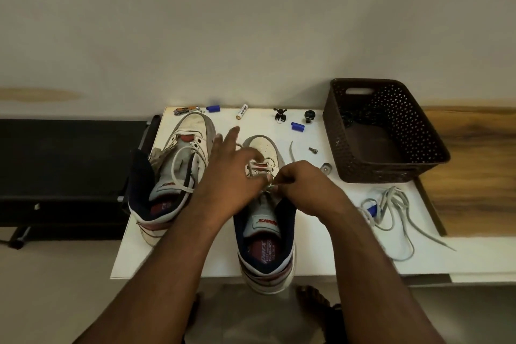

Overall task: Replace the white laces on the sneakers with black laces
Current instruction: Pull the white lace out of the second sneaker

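Two white sneakers stand on the white table [321, 260], toes pointing away from me. The left sneaker [178, 173] has a loose white lace over its tongue. The right sneaker [265, 232] lies under both hands, with white lace across its lower eyelets. My left hand [231, 176] rests over its left side, fingers spread and blurred. My right hand [304, 190] pinches the white lace [269, 186] at the eyelets. A removed white lace [391, 212] lies in a heap on the table at the right. Dark laces [354, 114] seem to lie in the basket.
A dark brown perforated basket [391, 148] stands at the back right. Small items line the far edge: a nail clipper [185, 110], blue caps [213, 108], a battery [241, 112], two small figures [279, 116], a screw [313, 150]. A black bench stands to the left.
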`<state>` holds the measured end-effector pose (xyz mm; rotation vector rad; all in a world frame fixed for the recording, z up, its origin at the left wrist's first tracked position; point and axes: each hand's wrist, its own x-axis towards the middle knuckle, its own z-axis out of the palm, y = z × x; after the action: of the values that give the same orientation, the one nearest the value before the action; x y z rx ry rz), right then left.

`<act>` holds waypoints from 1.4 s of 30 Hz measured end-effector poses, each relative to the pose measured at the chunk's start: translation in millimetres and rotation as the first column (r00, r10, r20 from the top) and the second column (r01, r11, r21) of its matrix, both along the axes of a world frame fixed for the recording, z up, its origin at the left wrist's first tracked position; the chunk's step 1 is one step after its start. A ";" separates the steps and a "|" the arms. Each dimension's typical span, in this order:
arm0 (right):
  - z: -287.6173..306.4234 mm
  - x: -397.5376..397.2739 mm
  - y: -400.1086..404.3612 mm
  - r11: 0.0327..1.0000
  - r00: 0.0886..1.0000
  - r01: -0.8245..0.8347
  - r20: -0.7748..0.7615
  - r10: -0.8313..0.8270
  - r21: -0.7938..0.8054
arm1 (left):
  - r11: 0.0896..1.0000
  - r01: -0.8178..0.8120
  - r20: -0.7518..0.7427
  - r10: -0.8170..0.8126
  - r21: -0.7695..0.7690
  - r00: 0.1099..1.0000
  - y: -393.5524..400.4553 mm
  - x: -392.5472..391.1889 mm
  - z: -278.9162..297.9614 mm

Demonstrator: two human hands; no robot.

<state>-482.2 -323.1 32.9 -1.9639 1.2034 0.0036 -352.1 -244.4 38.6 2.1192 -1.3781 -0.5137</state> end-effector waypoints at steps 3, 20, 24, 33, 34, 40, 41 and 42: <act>-1.9 1.7 -2.6 0.998 0.999 0.008 0.035 -0.009 0.056 | 0.976 0.035 0.115 -0.060 0.213 0.992 1.2 3.1 -2.3; -0.1 -1.2 -5.2 1.000 1.000 -0.011 0.023 0.010 0.028 | 0.663 -0.293 -0.012 0.395 -0.689 0.919 7.1 10.8 16.3; 0.2 -1.3 -4.2 0.999 1.000 -0.010 0.028 0.010 0.030 | 0.990 0.018 0.246 0.017 -0.139 0.969 1.3 3.9 2.6; 1.8 -0.8 -4.2 1.000 1.000 -0.023 0.016 0.022 0.019 | 0.994 -0.114 0.248 0.108 0.008 0.963 -3.1 5.4 -2.4; 2.1 -0.9 -4.1 1.000 1.000 -0.024 0.015 0.024 0.018 | 0.994 -0.102 0.207 0.109 -0.047 0.972 -3.7 6.1 -2.2; 3.2 0.9 -2.8 1.000 1.000 -0.025 -0.019 0.025 -0.007 | 0.957 0.096 0.295 -0.179 0.276 0.939 -5.4 -1.8 -5.7; 3.6 1.1 -2.8 1.000 0.999 -0.027 -0.024 0.027 -0.010 | 0.957 0.084 0.295 -0.168 0.278 0.941 -6.6 -2.1 -6.2; 4.1 0.8 -2.6 1.000 0.999 -0.027 -0.026 0.027 -0.009 | 0.970 0.069 0.283 -0.136 0.234 0.949 -6.9 -2.6 -5.9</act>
<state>-481.4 -325.7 37.0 -1.9938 1.1960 0.0373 -354.7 -251.2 32.7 2.3896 -1.6734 -0.4171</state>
